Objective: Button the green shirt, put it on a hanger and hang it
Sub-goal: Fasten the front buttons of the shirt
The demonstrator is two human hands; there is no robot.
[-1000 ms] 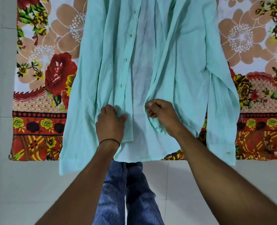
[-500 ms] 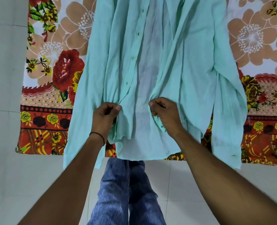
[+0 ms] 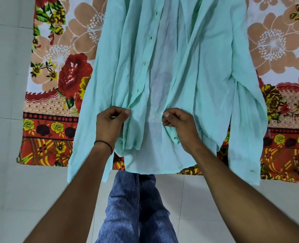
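Head view: left hand [image 3: 110,124] and right hand [image 3: 179,124] pinching the front edges of the green shirt [image 3: 206,67], risking a mismatched button through uneven alignment.

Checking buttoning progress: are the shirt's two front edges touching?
Apart. Head view shows the shirt's inner back between the edges pinched by left hand and right hand.

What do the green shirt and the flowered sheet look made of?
Green shirt: thin matte woven cloth, probably cotton; fine creases, and the single back layer looks half sheer. Flowered sheet: matte printed cloth lying flat; fibre unclear.
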